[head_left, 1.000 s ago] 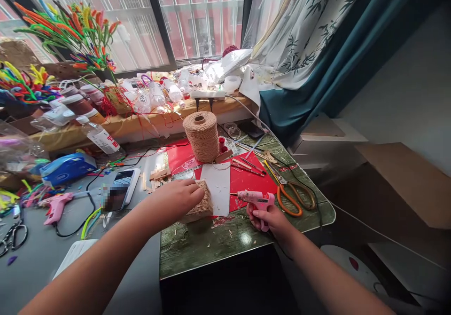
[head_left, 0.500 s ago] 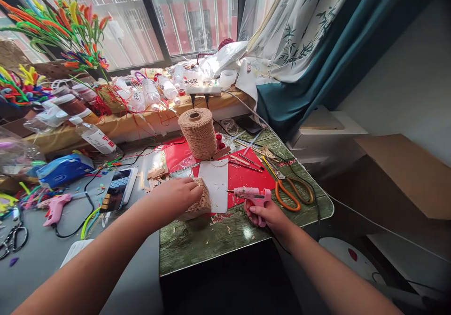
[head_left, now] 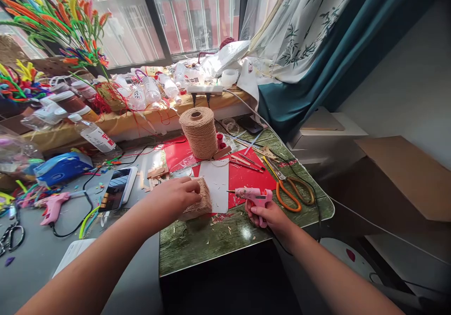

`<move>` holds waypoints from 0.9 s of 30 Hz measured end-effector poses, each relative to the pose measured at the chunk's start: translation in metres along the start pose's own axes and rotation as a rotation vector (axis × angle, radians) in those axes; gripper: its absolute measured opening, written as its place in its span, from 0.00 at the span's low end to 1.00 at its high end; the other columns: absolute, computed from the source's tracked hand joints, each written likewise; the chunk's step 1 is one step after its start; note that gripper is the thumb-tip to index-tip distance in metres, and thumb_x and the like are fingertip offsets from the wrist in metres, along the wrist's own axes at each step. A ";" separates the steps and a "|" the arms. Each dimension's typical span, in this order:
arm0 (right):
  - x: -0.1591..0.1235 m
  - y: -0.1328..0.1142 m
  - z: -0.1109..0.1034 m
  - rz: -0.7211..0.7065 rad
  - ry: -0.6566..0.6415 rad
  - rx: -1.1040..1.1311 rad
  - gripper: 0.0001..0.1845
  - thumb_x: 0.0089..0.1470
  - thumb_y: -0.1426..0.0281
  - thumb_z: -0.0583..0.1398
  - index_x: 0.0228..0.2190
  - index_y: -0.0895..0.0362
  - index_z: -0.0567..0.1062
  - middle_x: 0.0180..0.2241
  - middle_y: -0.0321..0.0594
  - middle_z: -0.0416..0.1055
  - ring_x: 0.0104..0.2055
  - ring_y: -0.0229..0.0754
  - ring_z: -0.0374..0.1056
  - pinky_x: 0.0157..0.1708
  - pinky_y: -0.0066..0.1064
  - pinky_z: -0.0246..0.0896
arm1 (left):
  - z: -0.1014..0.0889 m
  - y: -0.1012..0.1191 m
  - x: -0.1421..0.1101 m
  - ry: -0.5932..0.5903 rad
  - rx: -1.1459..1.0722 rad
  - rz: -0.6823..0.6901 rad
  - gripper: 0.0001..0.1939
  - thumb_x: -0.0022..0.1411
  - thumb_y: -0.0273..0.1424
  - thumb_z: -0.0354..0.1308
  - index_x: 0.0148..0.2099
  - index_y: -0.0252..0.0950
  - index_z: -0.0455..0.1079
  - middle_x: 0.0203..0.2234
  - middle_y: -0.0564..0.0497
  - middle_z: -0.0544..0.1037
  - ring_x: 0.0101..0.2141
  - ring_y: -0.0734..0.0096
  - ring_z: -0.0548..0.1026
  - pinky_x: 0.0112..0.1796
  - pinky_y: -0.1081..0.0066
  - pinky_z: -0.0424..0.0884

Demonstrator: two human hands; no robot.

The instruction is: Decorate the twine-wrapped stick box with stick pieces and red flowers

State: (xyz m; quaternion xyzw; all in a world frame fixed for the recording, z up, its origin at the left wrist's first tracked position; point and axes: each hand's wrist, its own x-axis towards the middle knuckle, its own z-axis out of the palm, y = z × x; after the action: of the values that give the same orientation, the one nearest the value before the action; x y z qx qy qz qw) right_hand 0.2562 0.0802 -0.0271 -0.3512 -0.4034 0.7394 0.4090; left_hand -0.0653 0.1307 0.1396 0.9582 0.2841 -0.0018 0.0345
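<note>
The left hand [head_left: 178, 195], palm down with its fingers curled, lies over the upper left part of a small box-like block wrapped in tan twine [head_left: 200, 201]; the fingers hide much of it, so whether they grip it or only rest on it cannot be told. The block sits near the front of the green wood-patterned table [head_left: 211, 244], its visible side covered in close rows of cord, a plainer band along its base. The forearm reaches in from the lower left. The right hand [head_left: 262, 213], its forearm slanting in from the lower right, is closed round the handle of a pink glue gun [head_left: 252, 194], whose nozzle points left toward the block, apart from it. Just behind the block lies a pale grey flat sheet [head_left: 215, 183] on red sheets [head_left: 248, 176], and beyond stands a large tan twine spool [head_left: 199, 134]. Orange-handled scissors [head_left: 289, 195] lie right of the glue gun.
</note>
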 end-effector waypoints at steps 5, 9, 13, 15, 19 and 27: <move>0.000 -0.002 0.001 -0.032 -0.015 -0.009 0.12 0.53 0.62 0.67 0.30 0.58 0.74 0.27 0.36 0.70 0.20 0.32 0.62 0.19 0.26 0.53 | 0.009 0.000 -0.005 0.106 -0.087 -0.118 0.15 0.67 0.22 0.55 0.45 0.44 0.80 0.43 0.48 0.79 0.39 0.66 0.76 0.37 0.67 0.71; 0.001 0.002 -0.002 -0.016 -0.011 -0.002 0.11 0.54 0.62 0.66 0.30 0.57 0.74 0.27 0.36 0.70 0.20 0.32 0.62 0.20 0.26 0.53 | 0.013 0.002 -0.017 0.299 -0.204 -0.195 0.15 0.70 0.24 0.52 0.51 0.40 0.77 0.46 0.46 0.80 0.45 0.64 0.77 0.46 0.62 0.74; 0.003 0.008 -0.006 0.003 -0.028 0.022 0.11 0.55 0.63 0.66 0.30 0.57 0.74 0.26 0.35 0.69 0.20 0.32 0.61 0.20 0.26 0.52 | 0.021 0.010 -0.029 0.441 -0.212 -0.280 0.14 0.72 0.25 0.52 0.53 0.39 0.75 0.48 0.44 0.79 0.49 0.61 0.76 0.51 0.59 0.73; 0.003 0.008 -0.006 0.002 -0.034 0.024 0.10 0.56 0.64 0.66 0.31 0.57 0.74 0.27 0.35 0.69 0.20 0.32 0.61 0.21 0.26 0.53 | 0.027 0.016 -0.032 0.393 -0.139 -0.258 0.15 0.72 0.27 0.52 0.57 0.41 0.74 0.51 0.44 0.77 0.50 0.59 0.75 0.51 0.56 0.73; 0.001 0.001 -0.002 -0.006 -0.024 0.029 0.10 0.55 0.64 0.66 0.31 0.57 0.74 0.28 0.36 0.70 0.21 0.33 0.61 0.22 0.27 0.53 | 0.039 0.025 -0.032 0.314 -0.004 -0.216 0.16 0.72 0.32 0.55 0.60 0.44 0.73 0.54 0.44 0.76 0.52 0.54 0.73 0.52 0.51 0.71; 0.001 -0.009 0.006 0.004 0.008 0.092 0.10 0.52 0.65 0.66 0.31 0.57 0.73 0.27 0.35 0.69 0.20 0.33 0.60 0.21 0.28 0.51 | 0.041 0.026 -0.040 0.496 -0.105 -0.275 0.13 0.71 0.29 0.57 0.56 0.43 0.74 0.52 0.45 0.78 0.50 0.57 0.75 0.53 0.53 0.71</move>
State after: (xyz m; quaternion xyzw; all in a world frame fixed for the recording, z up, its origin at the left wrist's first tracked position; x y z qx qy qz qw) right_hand 0.2536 0.0819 -0.0170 -0.3359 -0.3667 0.7565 0.4248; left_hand -0.0841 0.0849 0.1009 0.8787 0.4109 0.2428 0.0128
